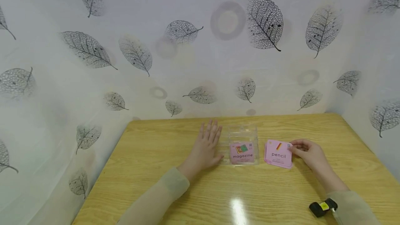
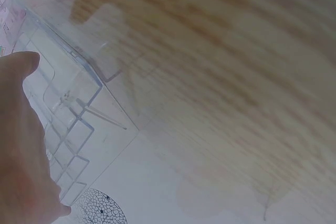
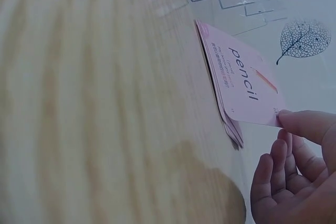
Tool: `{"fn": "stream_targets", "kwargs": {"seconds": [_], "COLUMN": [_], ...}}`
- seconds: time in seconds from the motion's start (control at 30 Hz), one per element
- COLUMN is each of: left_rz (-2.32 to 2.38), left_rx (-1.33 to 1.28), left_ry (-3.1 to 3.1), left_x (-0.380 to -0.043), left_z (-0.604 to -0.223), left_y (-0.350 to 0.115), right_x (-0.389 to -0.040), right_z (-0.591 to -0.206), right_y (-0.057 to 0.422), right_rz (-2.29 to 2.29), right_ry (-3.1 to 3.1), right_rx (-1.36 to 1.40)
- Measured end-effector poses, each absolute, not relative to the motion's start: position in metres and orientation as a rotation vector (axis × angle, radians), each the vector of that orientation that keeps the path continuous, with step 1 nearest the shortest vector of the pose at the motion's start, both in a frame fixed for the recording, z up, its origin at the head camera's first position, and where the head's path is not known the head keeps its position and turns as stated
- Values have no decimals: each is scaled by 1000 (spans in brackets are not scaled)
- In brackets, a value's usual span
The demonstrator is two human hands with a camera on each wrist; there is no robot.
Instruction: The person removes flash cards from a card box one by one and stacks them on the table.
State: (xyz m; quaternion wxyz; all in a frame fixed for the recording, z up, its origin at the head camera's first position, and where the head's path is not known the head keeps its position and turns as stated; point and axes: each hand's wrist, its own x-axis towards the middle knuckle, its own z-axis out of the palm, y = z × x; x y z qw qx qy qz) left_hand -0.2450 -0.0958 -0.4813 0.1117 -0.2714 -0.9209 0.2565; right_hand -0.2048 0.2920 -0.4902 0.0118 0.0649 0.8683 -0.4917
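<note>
A pink card printed "pencil" (image 1: 279, 151) tops a small stack of pink cards (image 3: 214, 77). My right hand (image 1: 308, 151) pinches that card's upper right corner between thumb and fingers; in the right wrist view its edge tilts up from the cards below. To the left stands a clear plastic card holder (image 1: 243, 135) with stepped compartments, a pink "magazine" card (image 1: 242, 153) at its front. My left hand (image 1: 205, 147) lies along the holder's left side, its fingers straight and the thumb pointing toward the holder. Seen from the left wrist, the thumb (image 2: 23, 64) overlaps the clear wall.
The wooden table (image 1: 150, 148) ends at a pale cloth backdrop (image 1: 200, 58) with leaf prints, which also rises on both sides. A black and yellow device (image 1: 323, 207) is strapped near my right sleeve. Light glares on the table's front middle.
</note>
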Motion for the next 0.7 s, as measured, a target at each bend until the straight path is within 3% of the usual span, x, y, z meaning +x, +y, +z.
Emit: {"fn": "stream_targets", "kwargs": {"seconds": [0.7], "left_rz": [746], "left_rx": [-791], "left_ry": [-2709], "left_x": [-245], "left_z": [-482], "left_y": [-96], "right_x": [-210], "right_z": [-499], "right_y": [301], "right_rz": [-1489], "right_ry": [2727], "right_rx": [244]}}
